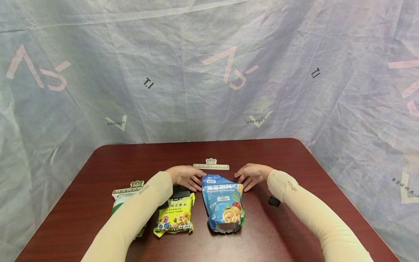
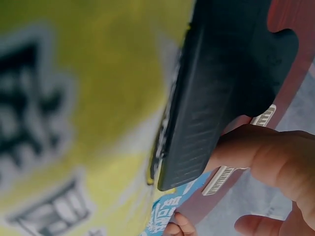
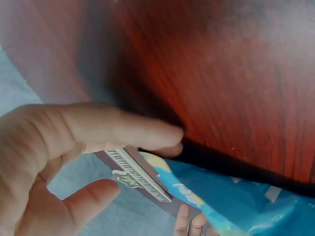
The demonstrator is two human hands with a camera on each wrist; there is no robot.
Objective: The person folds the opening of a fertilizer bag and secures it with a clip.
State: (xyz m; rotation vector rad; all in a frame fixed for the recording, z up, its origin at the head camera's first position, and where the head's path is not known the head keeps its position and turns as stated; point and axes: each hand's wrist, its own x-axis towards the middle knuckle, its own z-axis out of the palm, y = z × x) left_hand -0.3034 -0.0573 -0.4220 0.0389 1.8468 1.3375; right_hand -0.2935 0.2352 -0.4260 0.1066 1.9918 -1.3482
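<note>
A blue pouch [image 1: 224, 203] with fruit pictures lies on the table between my hands, its top edge away from me. My left hand [image 1: 186, 176] reaches over a yellow bag to the pouch's upper left corner, fingers loosely bent and fingertips right at the edge. At the upper right corner is my right hand [image 1: 253, 175], with thumb and fingers apart. In the right wrist view, its fingertips [image 3: 170, 137] are close to the pouch's corner [image 3: 157, 162]. A pale toothed bag clip [image 1: 211, 166] lies just behind the pouch.
To the left lies the yellow bag [image 1: 176, 214], its top held by a black clip [image 2: 221, 73]. Farther left, partly behind my left sleeve, is a white and green bag [image 1: 119, 202] with a pale clip [image 1: 129, 188]. A grey printed cloth [image 1: 183, 91] hangs behind the table.
</note>
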